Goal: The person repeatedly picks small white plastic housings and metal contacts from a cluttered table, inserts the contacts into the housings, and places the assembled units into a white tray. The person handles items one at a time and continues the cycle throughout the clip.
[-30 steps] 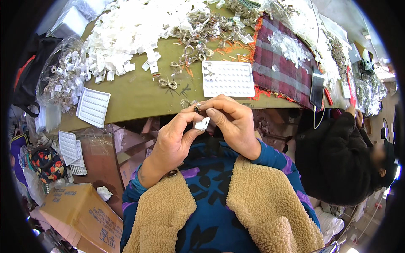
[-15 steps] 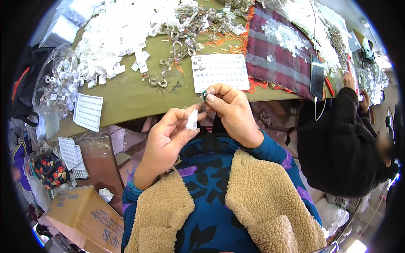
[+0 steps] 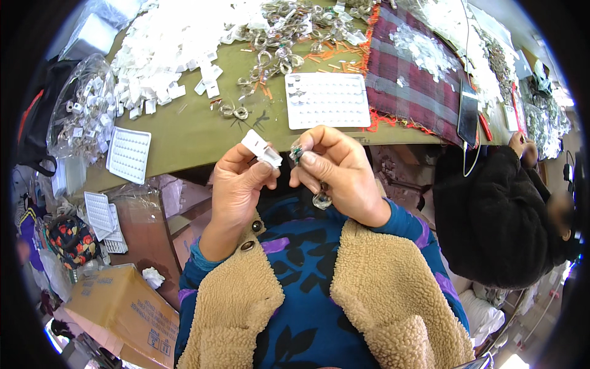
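Note:
My left hand [image 3: 241, 178] is closed around a small white plastic piece [image 3: 259, 147] with an opening in its side. Thumb and fingertips of my right hand [image 3: 341, 169] pinch a small green-and-silver part [image 3: 296, 154]. Below the same hand hangs a small coil of wire [image 3: 321, 199]; whether it joins the green part is hidden by the fingers. Both hands hover in front of the table's near edge, a short gap between them. Just beyond them lies a white tray [image 3: 326, 101] with rows of small bumps and a few little parts at its upper left corner.
The green table [image 3: 184, 144] bears a heap of white pieces [image 3: 166, 55], tangled coils [image 3: 283, 37] and orange strips. A plaid cloth [image 3: 412, 86] and a phone [image 3: 467, 114] lie to the right. At lower left stands a cardboard box [image 3: 120, 310]. A person in black [image 3: 485, 215] sits at right.
My hands have drawn apart. The white piece has moved up and left and turned in my left hand. The coil now shows below my right hand. The other person's hands have shifted down.

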`<state>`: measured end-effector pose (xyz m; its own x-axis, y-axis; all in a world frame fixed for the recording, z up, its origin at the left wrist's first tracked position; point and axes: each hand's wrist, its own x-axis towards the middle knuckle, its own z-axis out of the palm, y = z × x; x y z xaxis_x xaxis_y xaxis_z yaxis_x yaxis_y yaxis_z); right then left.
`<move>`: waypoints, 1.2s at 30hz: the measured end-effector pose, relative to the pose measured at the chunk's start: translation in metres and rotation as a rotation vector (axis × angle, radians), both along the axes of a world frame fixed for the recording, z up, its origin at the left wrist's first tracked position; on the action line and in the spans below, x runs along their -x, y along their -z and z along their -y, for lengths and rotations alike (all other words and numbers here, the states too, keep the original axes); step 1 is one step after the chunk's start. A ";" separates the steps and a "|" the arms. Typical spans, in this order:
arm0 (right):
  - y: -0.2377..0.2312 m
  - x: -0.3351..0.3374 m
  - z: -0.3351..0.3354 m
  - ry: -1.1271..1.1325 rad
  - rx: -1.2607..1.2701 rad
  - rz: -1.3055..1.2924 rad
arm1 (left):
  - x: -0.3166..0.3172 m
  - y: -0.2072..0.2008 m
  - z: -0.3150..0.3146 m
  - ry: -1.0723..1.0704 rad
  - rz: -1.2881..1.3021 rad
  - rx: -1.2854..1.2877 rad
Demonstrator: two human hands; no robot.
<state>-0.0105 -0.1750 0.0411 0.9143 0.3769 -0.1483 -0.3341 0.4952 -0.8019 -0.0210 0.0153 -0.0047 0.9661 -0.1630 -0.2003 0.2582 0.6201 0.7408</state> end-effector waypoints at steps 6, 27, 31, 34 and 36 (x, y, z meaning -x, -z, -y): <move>-0.001 0.004 -0.016 0.036 0.219 0.056 | 0.003 -0.004 0.004 -0.022 0.116 -0.078; 0.014 -0.008 -0.017 0.241 1.004 1.096 | -0.006 0.003 0.001 0.024 -0.049 0.152; 0.013 -0.012 -0.012 0.208 0.964 1.100 | 0.003 -0.008 0.007 -0.099 0.069 -0.284; 0.006 -0.008 -0.006 0.214 1.047 1.012 | 0.003 -0.009 0.006 -0.159 0.150 -0.343; 0.003 -0.004 -0.007 0.177 1.070 0.909 | -0.001 -0.006 0.006 -0.188 0.382 -0.408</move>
<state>-0.0061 -0.1682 0.0385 0.8670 0.3310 0.3725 0.4960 -0.5001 -0.7099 -0.0203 0.0097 0.0017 0.9870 0.0355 0.1570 -0.1607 0.2750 0.9479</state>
